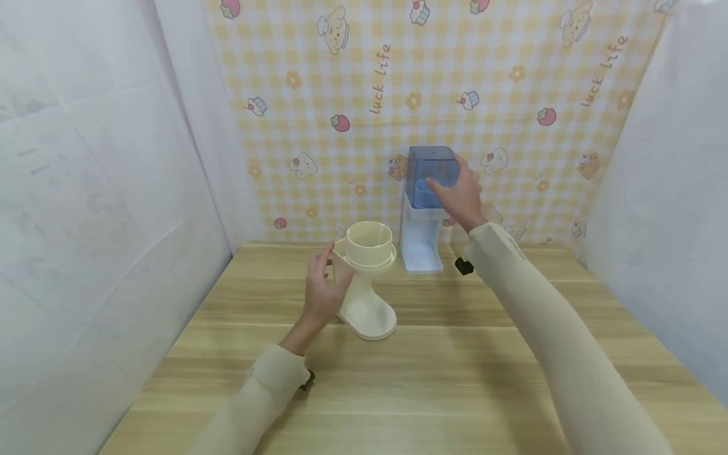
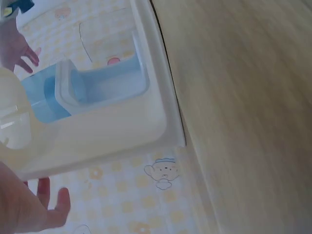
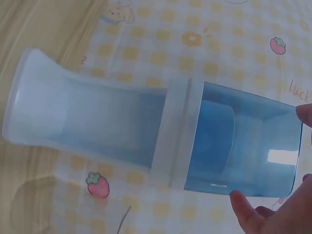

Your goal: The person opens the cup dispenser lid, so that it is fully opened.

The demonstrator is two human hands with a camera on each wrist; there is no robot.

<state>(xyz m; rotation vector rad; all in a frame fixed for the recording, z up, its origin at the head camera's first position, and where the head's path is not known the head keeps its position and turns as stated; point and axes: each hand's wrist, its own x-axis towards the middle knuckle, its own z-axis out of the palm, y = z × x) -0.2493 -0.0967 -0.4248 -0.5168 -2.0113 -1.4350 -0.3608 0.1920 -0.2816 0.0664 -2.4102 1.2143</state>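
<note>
A pale wooden table fills the booth, with plain white sheets hung at either side and a yellow gingham backdrop printed with puppies, strawberries and the words "luck life" behind it.

Toward the left, the left hand stands beside the cream dispenser, fingers relaxed and mostly straight, lying along the edge of its upper collar; it does not wrap round it. The dispenser stands upright near the middle of the table, a round open cup on a flared foot.

Further right and back, close against the backdrop, stands the blue dispenser, a clear blue container on a whitish base. The right hand is laid against the blue container's front and right side, fingers loosely spread and touching the plastic; in the right wrist view fingertips touch its rim.

A small black object lies on the table partly behind the right sleeve, too hidden to identify. The left wrist view is blurred and skewed, showing little clearly.
</note>
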